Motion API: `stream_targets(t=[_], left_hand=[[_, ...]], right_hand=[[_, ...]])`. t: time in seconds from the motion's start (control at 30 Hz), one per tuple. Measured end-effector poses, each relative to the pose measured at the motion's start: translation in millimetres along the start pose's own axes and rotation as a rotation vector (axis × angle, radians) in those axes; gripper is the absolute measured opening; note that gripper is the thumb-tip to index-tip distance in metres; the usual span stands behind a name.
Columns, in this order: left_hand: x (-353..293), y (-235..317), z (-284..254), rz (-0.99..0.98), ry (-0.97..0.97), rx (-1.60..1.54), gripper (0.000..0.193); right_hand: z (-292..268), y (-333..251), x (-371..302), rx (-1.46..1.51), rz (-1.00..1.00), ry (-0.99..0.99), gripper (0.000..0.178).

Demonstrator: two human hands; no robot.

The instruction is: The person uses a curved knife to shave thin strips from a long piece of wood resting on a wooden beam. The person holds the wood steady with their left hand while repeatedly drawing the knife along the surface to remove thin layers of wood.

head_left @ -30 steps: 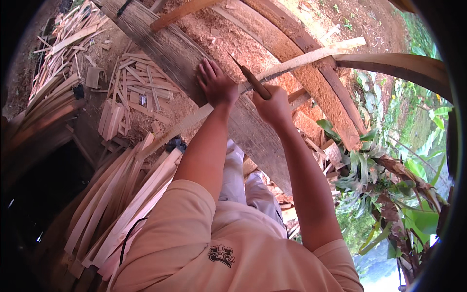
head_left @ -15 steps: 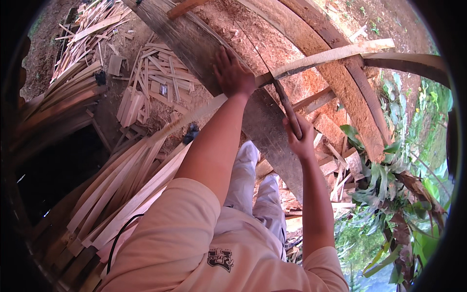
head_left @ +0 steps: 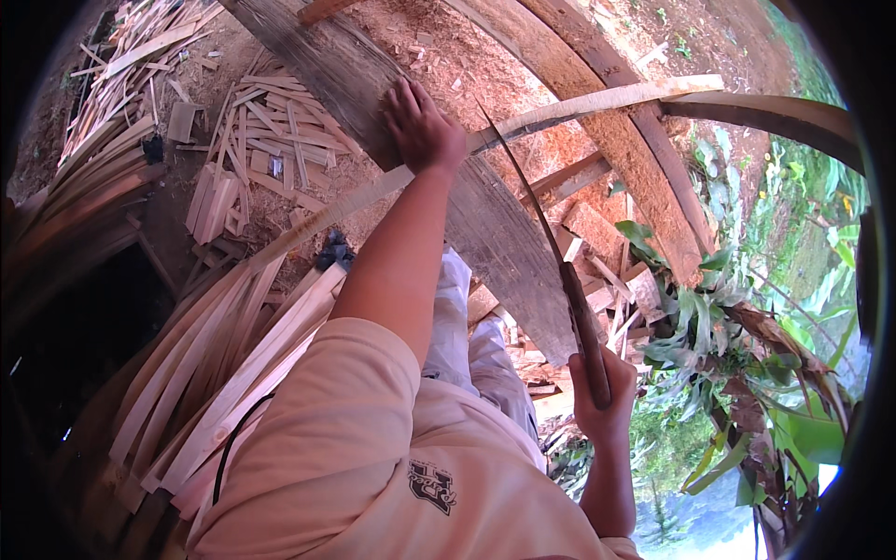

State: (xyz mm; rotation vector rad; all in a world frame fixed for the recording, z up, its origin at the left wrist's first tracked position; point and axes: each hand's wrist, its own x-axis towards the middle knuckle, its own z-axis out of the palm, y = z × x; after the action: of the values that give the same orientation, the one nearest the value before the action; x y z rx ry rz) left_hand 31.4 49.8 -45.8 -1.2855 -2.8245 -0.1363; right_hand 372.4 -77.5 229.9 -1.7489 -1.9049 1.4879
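My right hand [head_left: 602, 392] is wrapped round the brown handle of a handsaw [head_left: 560, 254]. The long thin blade is seen nearly edge-on, pointing away from me, and its far end lies by a long pale wood strip [head_left: 532, 119]. I cannot make out its teeth. That strip runs crosswise over a wide weathered plank [head_left: 495, 219]. My left hand [head_left: 425, 131] rests palm down where strip and plank cross, fingers stretched forward over the plank. Part of the strip is hidden beneath this hand and wrist.
Long wood strips [head_left: 233, 373] lean at my left. Offcuts [head_left: 294, 135] lie heaped on the sawdust-covered ground. Thick curved beams [head_left: 644, 159] stand beyond the plank, dusted with sawdust. Leafy plants [head_left: 709, 327] grow at the right; wood scraps [head_left: 597, 233] lie below the beams.
My right hand has drawn the handsaw back toward me and down to the right, so more blade shows. My left hand stays on the strip and plank; the whole view has shifted slightly.
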Motion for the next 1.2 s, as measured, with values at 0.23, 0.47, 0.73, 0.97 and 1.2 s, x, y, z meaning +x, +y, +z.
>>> stream_targets(t=[0.23,0.47,0.73,0.97,1.2], left_hand=[[0,-2,-2,0.014,-0.024,-0.036,0.074],[-2,-2,-7,0.021,-0.016,-0.037,0.078],[5,1,-10,0.019,-0.063,0.095,0.075],[2,0,-3,0.048,0.020,-0.045,0.078],[-4,-5,-2,0.044,-0.059,0.028,0.079]], right_hand=[[16,-12,50,0.059,-0.020,0.000,0.032],[75,-6,143,0.123,-0.103,0.005,0.032],[81,-9,232,0.165,-0.083,-0.058,0.029],[111,70,206,0.274,-0.306,-0.022,0.028],[115,88,182,0.236,-0.319,0.011,0.021]])
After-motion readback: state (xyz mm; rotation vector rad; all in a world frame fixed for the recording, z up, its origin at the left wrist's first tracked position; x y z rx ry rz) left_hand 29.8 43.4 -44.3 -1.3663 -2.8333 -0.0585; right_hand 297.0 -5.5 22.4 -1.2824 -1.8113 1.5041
